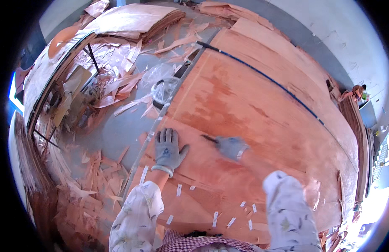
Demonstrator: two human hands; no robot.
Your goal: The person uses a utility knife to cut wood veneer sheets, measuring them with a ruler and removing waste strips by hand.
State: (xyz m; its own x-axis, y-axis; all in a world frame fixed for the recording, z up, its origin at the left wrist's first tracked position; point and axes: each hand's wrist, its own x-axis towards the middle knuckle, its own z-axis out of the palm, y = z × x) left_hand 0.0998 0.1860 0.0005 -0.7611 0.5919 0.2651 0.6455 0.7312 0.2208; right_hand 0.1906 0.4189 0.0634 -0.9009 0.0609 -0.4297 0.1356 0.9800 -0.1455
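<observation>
A wide reddish-brown wood veneer sheet (278, 138) covers the worktable under both hands. My left hand (167, 150), in a grey glove, lies flat near the table's left edge, fingers spread on the veneer. To its right, my gloved right hand (231, 148) is closed around a slim dark tool (209, 138), perhaps a knife; blur hides its exact kind. The tool points left, close to the edge of a veneer piece. Small white tape strips (179, 190) lie on the veneer nearer to me, several of them by my right forearm.
A long dark blue rod (266, 75) lies across the far part of the veneer. Left of the table, veneer scraps (98, 172) litter the grey floor, near a clear plastic bag (163, 90). Stacked veneer (131, 19) stands at the far left; more sheets (355, 113) are at the right.
</observation>
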